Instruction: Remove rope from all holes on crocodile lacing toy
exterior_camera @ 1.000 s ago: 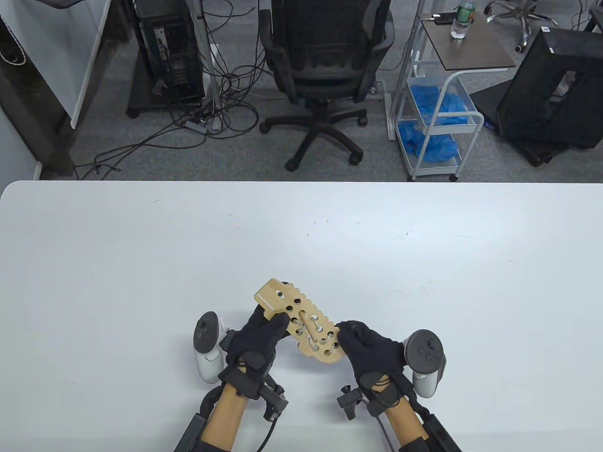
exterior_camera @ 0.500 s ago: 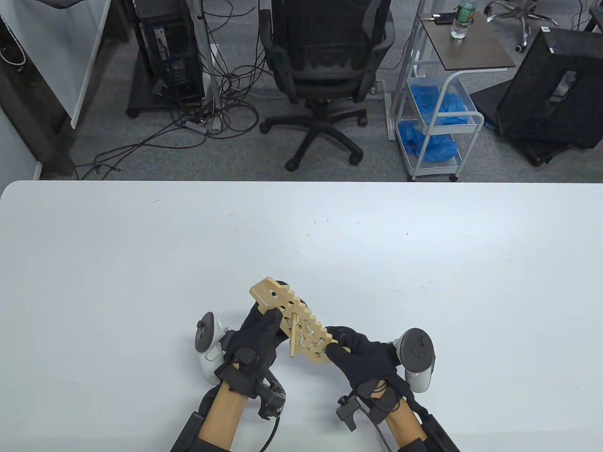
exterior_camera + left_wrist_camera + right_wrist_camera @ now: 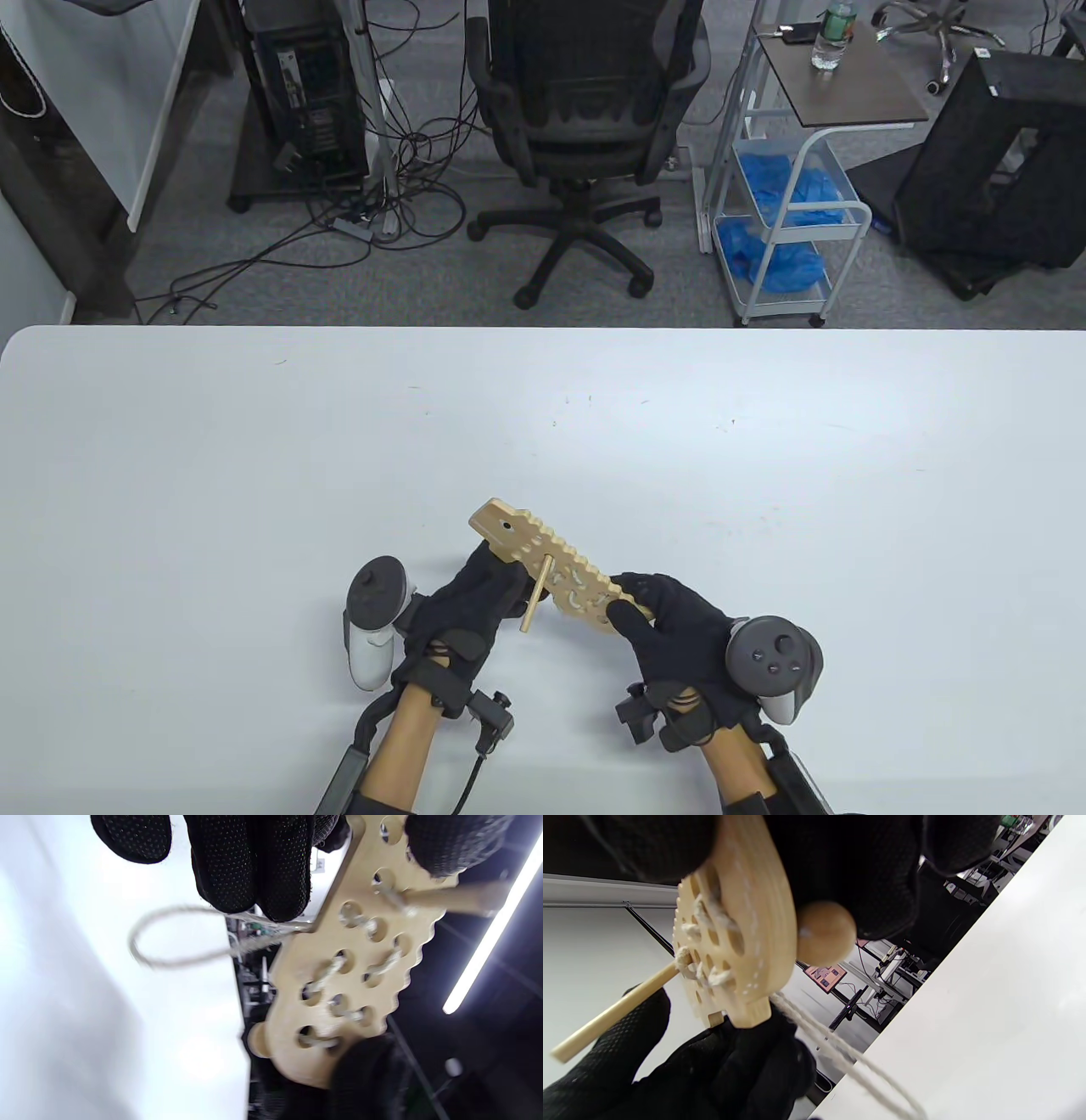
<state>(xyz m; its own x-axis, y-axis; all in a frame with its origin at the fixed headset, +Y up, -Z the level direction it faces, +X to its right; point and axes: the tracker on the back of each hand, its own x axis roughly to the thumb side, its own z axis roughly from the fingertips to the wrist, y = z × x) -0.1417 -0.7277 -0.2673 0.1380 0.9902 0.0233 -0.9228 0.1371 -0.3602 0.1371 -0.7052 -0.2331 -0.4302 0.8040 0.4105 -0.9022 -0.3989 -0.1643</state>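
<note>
Now both hands' grips pinch the crocodile toy (image 3: 556,574), tilted flatter, wooden needle (image 3: 536,596) poking farther out.

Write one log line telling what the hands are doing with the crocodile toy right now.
left hand: grips crocodile toy | right hand: grips its other end | rope: laced, loop hanging | wooden stick: pokes out

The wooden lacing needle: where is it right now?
In the table view, the wooden needle sticks out of the crocodile board, near the table's front edge, between the left hand and right hand.
</note>
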